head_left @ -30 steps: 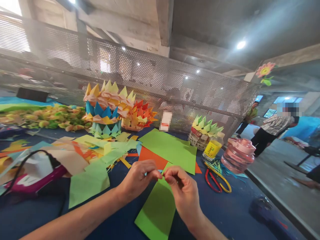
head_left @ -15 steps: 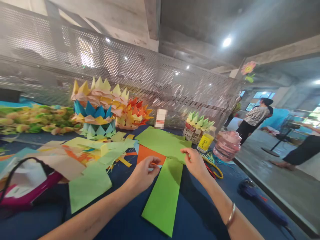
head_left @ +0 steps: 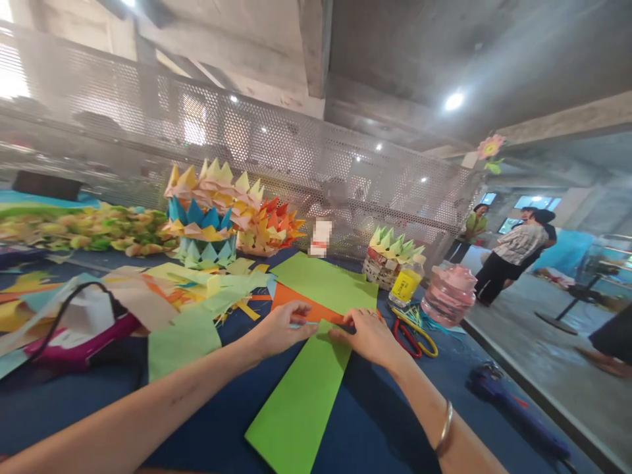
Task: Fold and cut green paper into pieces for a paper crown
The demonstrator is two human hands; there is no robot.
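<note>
A long folded strip of bright green paper (head_left: 301, 401) lies slanting on the dark blue tabletop in front of me. My right hand (head_left: 368, 337) is at its far end, thumb and fingers pinching the upper right corner. My left hand (head_left: 284, 329) hovers by the strip's far left corner, fingers loosely curled with the thumb apart; I see nothing held in it. Beyond both hands lies a larger light green sheet (head_left: 326, 283), overlapping an orange sheet (head_left: 291, 303).
Left are paper scraps (head_left: 182, 349) and a magenta tool with a black cord (head_left: 83, 342). Folded-paper crowns (head_left: 205, 217) stand behind. Right are scissors (head_left: 419, 332), a yellow-labelled bottle (head_left: 405, 286), a pink container (head_left: 449, 293) and a dark blue tool (head_left: 518, 408). People (head_left: 523, 247) stand beyond.
My right hand has come down and left from the light green sheet onto the green strip's far end. The strip's near end has swung left. The view has shifted slightly.
</note>
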